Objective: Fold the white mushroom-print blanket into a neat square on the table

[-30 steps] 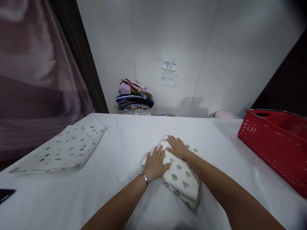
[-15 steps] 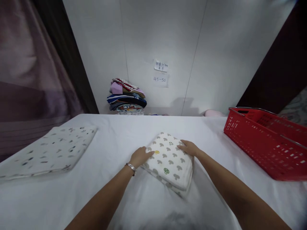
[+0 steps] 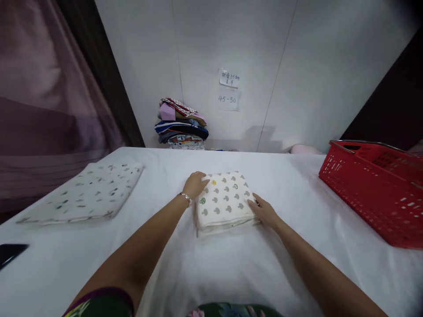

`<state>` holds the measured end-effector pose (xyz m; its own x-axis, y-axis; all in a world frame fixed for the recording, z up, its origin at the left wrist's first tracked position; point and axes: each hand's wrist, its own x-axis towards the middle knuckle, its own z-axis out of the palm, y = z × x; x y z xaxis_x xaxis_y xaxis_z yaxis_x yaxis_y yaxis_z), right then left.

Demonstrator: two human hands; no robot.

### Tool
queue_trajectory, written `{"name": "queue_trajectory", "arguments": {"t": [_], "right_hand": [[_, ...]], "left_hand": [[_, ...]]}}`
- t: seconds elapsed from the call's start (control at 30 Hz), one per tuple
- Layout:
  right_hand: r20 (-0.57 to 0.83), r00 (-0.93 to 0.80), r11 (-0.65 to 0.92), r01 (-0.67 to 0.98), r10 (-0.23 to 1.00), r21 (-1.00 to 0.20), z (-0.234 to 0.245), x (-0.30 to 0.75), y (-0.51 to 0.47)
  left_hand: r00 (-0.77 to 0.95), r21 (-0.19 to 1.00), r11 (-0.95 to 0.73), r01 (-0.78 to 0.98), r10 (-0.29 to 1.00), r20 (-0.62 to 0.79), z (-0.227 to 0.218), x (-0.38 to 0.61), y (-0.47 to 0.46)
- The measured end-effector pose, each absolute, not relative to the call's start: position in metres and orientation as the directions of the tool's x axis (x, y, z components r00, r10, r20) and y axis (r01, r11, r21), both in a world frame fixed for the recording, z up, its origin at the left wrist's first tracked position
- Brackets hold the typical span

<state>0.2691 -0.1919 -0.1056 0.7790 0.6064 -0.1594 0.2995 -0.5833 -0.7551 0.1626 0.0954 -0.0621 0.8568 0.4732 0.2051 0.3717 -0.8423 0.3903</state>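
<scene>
A folded white cloth with grey mushroom prints (image 3: pixel 224 200) and a few yellow and green ones lies in front of me on the white-covered table. My left hand (image 3: pixel 195 185), with a bracelet at its wrist, grips the cloth's far left corner, thumb on top. At the right edge, my right hand (image 3: pixel 264 210) holds the cloth with its thumb on the upper face; its other fingers are partly hidden beside the layers. To the left lies another folded white cloth with small dark leaf-like prints (image 3: pixel 92 191).
A red perforated plastic basket (image 3: pixel 370 189) stands on the right of the table (image 3: pixel 165 264). A dark flat object (image 3: pixel 11 253) lies at the left edge. Behind the table rises a stack of folded fabrics (image 3: pixel 181 125), beside paper notes (image 3: pixel 229 99) on the wall. A curtain (image 3: pixel 56 110) hangs at left.
The mushroom-print cloth has been turned anticlockwise, its near edge now lying more nearly level. My left hand has moved to its far corner, my right hand nearer me. The view has shifted slightly.
</scene>
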Motion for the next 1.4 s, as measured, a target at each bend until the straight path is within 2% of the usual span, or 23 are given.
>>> {"name": "queue_trajectory", "arguments": {"t": [0.13,0.27,0.4,0.57,0.8,0.93,1.07,1.4], "right_hand": [[-0.001,0.861,-0.47,0.276,0.508,-0.839,-0.12,0.262,-0.203],[0.102,0.881,-0.391,0.306,0.462,-0.868,-0.125,0.253,-0.209],[0.243,0.879,-0.311,0.386,0.411,-0.869,-0.125,0.248,-0.216],[0.43,0.78,-0.182,0.554,0.453,-0.813,-0.125,0.246,-0.225],[0.435,0.699,-0.206,0.632,0.568,-0.747,-0.132,0.241,-0.224],[0.487,0.619,-0.223,0.73,0.616,-0.646,-0.132,0.239,-0.222],[0.525,0.559,-0.225,0.792,0.642,-0.567,-0.129,0.236,-0.219],[0.599,0.466,-0.182,0.862,0.652,-0.473,-0.123,0.232,-0.221]], "left_hand": [[0.844,0.539,-0.827,0.161,0.398,0.358,-0.073,0.108,0.063],[0.855,0.614,-0.788,0.049,0.351,0.382,-0.087,0.064,0.031],[0.841,0.578,-0.816,-0.019,0.299,0.45,-0.1,0.048,0.011],[0.824,0.483,-0.875,-0.018,0.26,0.502,-0.101,0.048,0.001],[0.833,0.438,-0.892,0.11,0.323,0.45,-0.096,0.049,-0.01],[0.822,0.388,-0.909,0.151,0.333,0.461,-0.093,0.054,-0.018],[0.818,0.378,-0.915,0.144,0.325,0.474,-0.094,0.058,-0.023],[0.791,0.37,-0.926,0.081,0.285,0.541,-0.106,0.054,-0.022]]}}
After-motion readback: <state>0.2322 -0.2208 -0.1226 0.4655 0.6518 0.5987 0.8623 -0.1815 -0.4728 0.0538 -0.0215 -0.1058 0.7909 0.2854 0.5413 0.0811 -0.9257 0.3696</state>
